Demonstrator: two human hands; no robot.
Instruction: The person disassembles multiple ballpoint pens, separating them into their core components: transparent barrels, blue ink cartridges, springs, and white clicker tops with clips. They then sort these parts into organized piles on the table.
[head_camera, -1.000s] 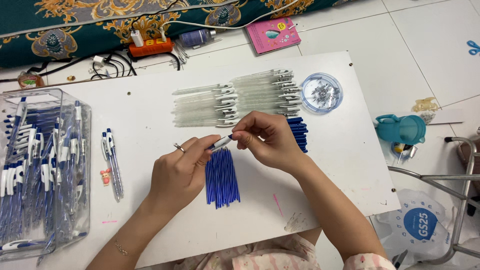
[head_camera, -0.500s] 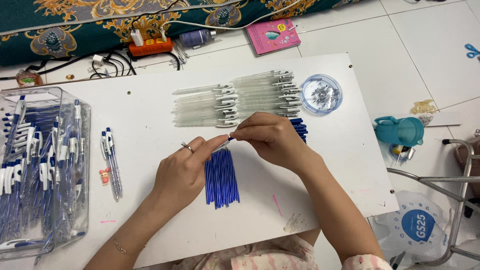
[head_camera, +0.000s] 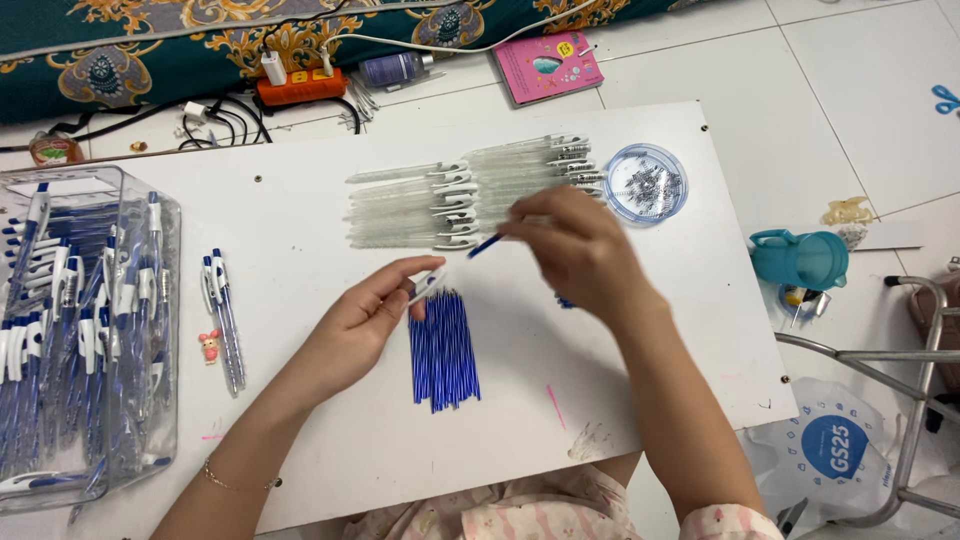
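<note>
My left hand pinches a small white pen top piece just above a bundle of blue refills lying on the white board. My right hand, a little blurred, holds a pen barrel with a blue tip pointing left, apart from the white piece. Behind the hands lies a row of clear pen barrels with white clips. A round clear dish of small springs sits to the right of that row.
A clear plastic box full of finished blue pens stands at the left edge. Two finished pens and a tiny pink figure lie beside it. A teal cup, pink booklet, orange power strip and cables lie on the floor.
The hands were joined over the refills, working one pen together. They have now come apart: the right hand rose up and right with the barrel, the left keeps the white piece.
</note>
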